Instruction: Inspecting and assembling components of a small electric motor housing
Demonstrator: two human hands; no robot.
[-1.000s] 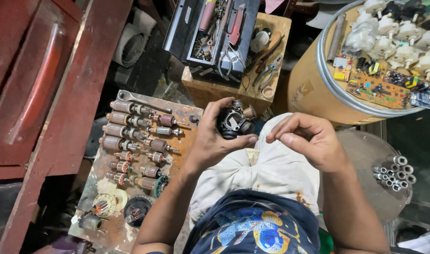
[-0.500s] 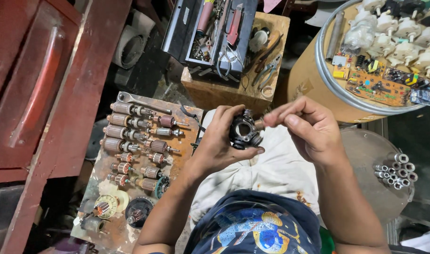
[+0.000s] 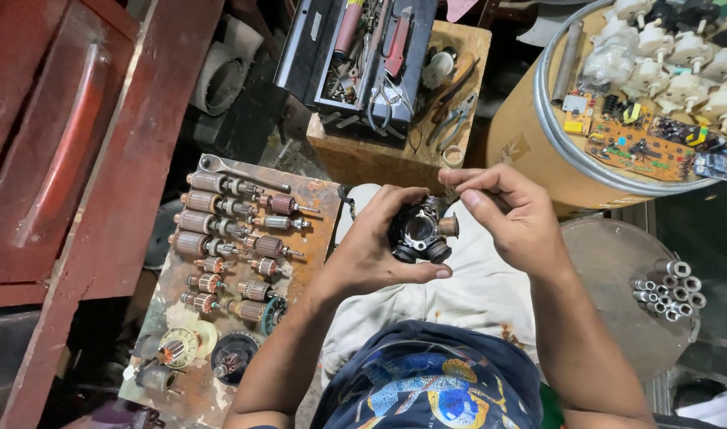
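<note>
Step in hand, by my read: working on a small motor housing [image 3: 421, 230], black, roughly cylindrical, held up over the lap just in front of the wooden crate [image 3: 379, 155].

Left hand [image 3: 375, 250]: curled round the housing from the left, thumb underneath, fingers over the top. Firm wrap, not fully closed. It carries the part's weight.

Right hand [image 3: 514, 218]: mostly closed into a pinch, thumb and forefinger tips together right at the brass-coloured stub on the housing's right side. Touching it or just off it, cannot tell. If something small is pinched between the tips, it's too small to see.

Next move, as a judgement: fine fingertip work at that stub. It calls for the left hand to keep the housing steady and angled toward the right fingers. A tiny part is easily dropped into the lap cloth [image 3: 459, 294].

Around:
- Rusty metal plate [image 3: 316, 199] to the left, rows of motor armatures [image 3: 220, 230] laid on it, a wrench [image 3: 240, 173] along its top edge.
- Open toolbox [image 3: 355, 56] on the crate, pliers and screwdrivers inside.
- Drum [image 3: 538, 151] at upper right, topped with circuit boards [image 3: 641, 143] and white plastic parts [image 3: 681, 56].
- Round lid [image 3: 610, 262] at right with a cluster of small metal sleeves [image 3: 669, 290].
</note>
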